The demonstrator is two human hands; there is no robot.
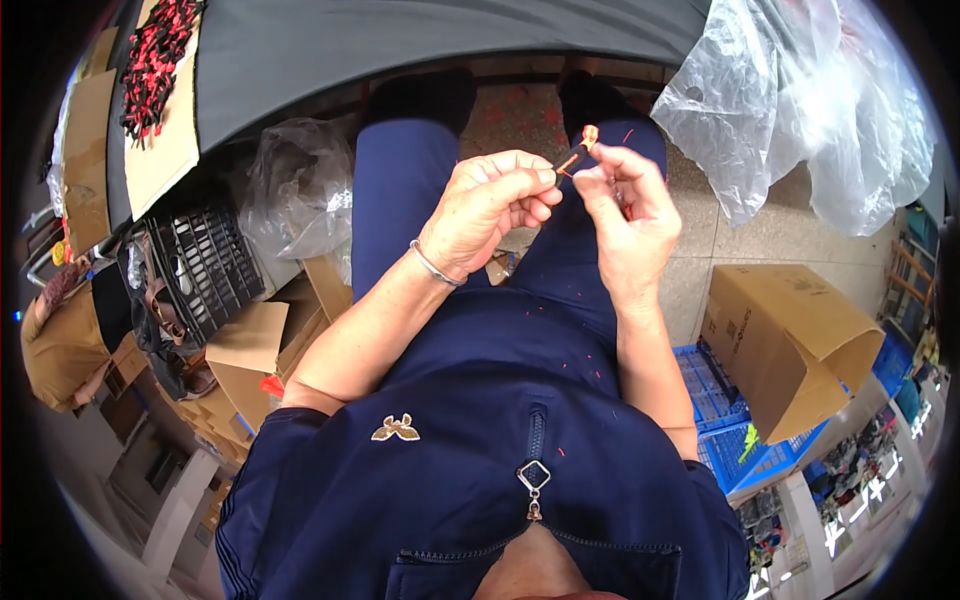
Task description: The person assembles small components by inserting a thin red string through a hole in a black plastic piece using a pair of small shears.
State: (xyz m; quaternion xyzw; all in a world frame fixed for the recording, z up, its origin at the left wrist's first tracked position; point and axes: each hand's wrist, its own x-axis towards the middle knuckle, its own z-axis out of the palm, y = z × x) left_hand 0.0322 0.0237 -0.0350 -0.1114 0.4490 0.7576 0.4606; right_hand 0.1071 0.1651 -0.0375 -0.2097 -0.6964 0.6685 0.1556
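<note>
Over my lap, my left hand (492, 207) pinches one end of a small, slim black-and-red piece (573, 158) between thumb and forefinger. The piece slants up to the right and ends in an orange-red tip. My right hand (635, 222) is closed right beside it, thumb and fingers curled together near a thin red strand. A bit of red shows between the right fingers; what they grip is too small to name. Tiny red scraps are scattered over my dark blue clothes.
A pile of red-and-black pieces (160, 62) lies on cardboard upon the black-covered table (430, 35). Clear plastic sheeting (790, 110) hangs at right, above a cardboard box (785, 335) on blue crates (745, 450). A black crate (212, 270) and another person (70, 335) are at left.
</note>
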